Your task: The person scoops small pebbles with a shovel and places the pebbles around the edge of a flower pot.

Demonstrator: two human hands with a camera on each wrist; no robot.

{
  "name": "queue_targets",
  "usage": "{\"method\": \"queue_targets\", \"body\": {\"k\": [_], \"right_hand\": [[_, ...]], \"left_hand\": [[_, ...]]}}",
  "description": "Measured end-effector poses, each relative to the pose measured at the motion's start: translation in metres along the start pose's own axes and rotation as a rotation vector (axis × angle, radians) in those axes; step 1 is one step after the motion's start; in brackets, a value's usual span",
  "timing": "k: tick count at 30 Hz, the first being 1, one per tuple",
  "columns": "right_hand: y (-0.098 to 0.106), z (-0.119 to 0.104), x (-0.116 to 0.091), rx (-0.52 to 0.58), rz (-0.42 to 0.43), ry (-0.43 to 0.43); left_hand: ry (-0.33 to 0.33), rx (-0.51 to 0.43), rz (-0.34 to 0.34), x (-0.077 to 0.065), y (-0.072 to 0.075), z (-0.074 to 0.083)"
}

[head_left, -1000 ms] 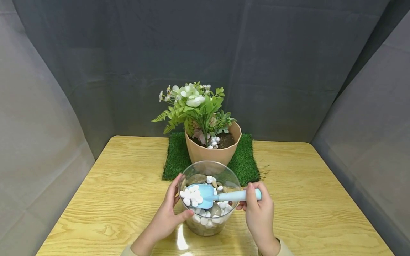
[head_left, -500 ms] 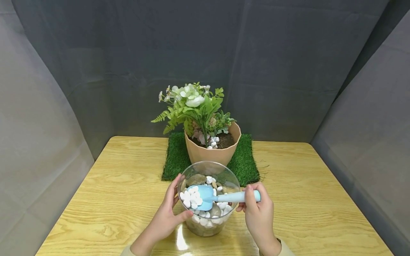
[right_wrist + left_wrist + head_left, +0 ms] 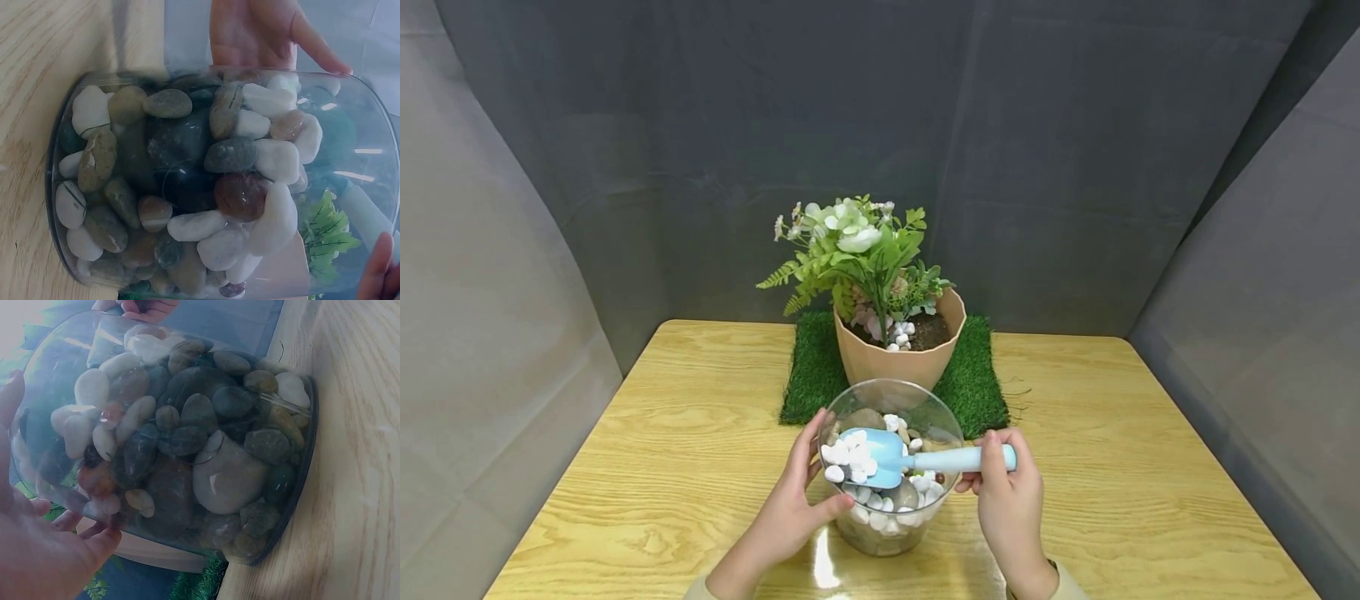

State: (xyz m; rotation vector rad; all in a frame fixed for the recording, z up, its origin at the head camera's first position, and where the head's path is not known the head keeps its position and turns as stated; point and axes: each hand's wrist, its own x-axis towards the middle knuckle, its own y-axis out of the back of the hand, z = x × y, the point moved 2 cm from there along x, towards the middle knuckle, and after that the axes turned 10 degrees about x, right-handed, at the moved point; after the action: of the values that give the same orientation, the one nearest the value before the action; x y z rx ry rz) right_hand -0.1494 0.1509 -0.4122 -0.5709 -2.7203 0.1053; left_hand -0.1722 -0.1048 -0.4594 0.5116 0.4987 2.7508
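Reaching in from the near edge in pale beige sleeves (image 3: 702, 589), over a light, wood-grained tabletop (image 3: 662, 433). Bracing the left side of a clear, round, tapering vessel (image 3: 880, 546) with the left hand (image 3: 788, 504), thumb spread apart from the fingers and laid at the near rim, fingers bent around the far left side. Gripping the smooth handle of a small, pale blue shovel (image 3: 929, 461) with the right hand (image 3: 1011, 508), thumb pressed along the top, fingers curled beneath; impossible to tell how the hidden ones lie. Pointing the shovel leftward, with its blade within the vessel's rim and a heap of smooth white pebbles (image 3: 850, 454) on the tip, close to the left wall. Hard to tell whether touching the rounded grey, brown, reddish and white stones (image 3: 905, 495) below, piled high inside the upright vessel.

Just behind, a peach-coloured, faceted flowerpot (image 3: 891, 367) on a mat of dark green artificial grass (image 3: 977, 392). Inside the pot, dark brown soil (image 3: 932, 332), a cluster of little white stones (image 3: 901, 335) near the front, and a leafy green plant (image 3: 880, 254) with white blossoms. Beyond the table, dark grey cloth (image 3: 820, 100), flanked by lighter grey panels (image 3: 482, 292).
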Motion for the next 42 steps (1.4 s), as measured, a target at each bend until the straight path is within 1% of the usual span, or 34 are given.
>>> {"method": "queue_targets", "body": {"k": [10,21,42], "right_hand": [[0.004,0.0,0.003,0.054,0.025,0.023],[0.007,0.001,0.004,0.099,0.051,0.033],[0.013,0.002,0.009,0.13,0.068,0.034]], "left_hand": [[-0.003,-0.002,-0.002,-0.001,0.0,-0.001],[-0.004,0.02,-0.004,-0.001,0.0,-0.002],[0.007,0.007,-0.005,-0.001,-0.001,-0.003]]}}
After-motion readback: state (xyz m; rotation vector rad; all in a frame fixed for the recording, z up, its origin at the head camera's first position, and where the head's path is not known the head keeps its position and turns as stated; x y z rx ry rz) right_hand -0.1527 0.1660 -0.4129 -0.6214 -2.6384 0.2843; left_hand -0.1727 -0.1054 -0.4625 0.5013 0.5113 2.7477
